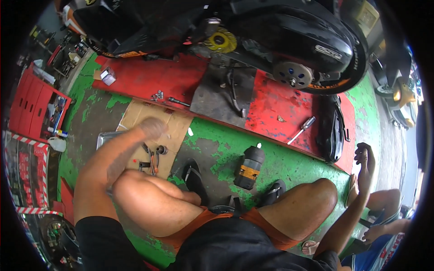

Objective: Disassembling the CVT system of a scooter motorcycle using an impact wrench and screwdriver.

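My left hand [155,128] is over a piece of cardboard [181,124] on the floor, smeared by motion, so its fingers cannot be read. Beside that forearm lie a black socket [161,149] and several hand tools [153,165]. Off to the right, above the floor, my right hand [363,158] hangs with loosely bent fingers and nothing visible in it. A black and yellow impact wrench [248,169] lies between my feet. Ahead, a black scooter [289,34] shows a yellow fan-like wheel [220,40] and a round metal clutch bell [293,74].
The scooter stands over a red platform [275,104] holding a screwdriver [302,129], a long black cover [331,128] and small metal parts [157,95]. A metal tray [103,136] lies left. Red drawers [28,106] stand far left; another person [384,230] sits at right.
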`<state>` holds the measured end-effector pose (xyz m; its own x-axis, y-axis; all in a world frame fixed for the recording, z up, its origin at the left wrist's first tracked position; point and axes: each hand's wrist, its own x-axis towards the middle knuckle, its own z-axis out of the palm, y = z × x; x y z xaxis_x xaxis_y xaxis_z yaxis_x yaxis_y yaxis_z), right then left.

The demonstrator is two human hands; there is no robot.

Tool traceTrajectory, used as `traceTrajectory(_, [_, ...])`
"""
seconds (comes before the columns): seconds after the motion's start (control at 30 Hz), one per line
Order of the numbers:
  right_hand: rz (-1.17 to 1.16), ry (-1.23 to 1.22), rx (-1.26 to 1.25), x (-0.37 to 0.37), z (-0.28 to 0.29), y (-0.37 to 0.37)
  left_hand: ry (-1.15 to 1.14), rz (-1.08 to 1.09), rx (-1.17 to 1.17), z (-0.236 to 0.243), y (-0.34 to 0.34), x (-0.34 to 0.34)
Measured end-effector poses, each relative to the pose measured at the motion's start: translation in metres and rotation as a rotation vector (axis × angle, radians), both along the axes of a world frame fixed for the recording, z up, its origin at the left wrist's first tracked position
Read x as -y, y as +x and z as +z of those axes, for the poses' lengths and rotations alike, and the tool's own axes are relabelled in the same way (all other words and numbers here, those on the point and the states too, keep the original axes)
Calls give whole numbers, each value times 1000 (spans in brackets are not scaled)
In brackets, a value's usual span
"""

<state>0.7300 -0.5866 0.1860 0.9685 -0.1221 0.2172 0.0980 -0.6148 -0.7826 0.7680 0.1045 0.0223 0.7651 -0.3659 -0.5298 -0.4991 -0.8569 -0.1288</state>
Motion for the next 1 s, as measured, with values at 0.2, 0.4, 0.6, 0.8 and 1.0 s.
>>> traceTrajectory(0.2, [270,-293,53,-72,44,18,-297,274,549,51,42,-55])
traceTrajectory(0.4, [444,-463,-167,-137,12,42,-443,428,775,-29,82,-73])
traceTrajectory(0.6, [491,-636,-420,-124,-26,51,-469,440,692,-76,116,-87])
traceTrajectory(0.8, [464,-553,-536,-109,-58,70,-320,650,845,-82,99,-132])
traceTrajectory(1.0, [476,-454,-573,-93,-70,68,-592,685,957,-48,-3,-126])
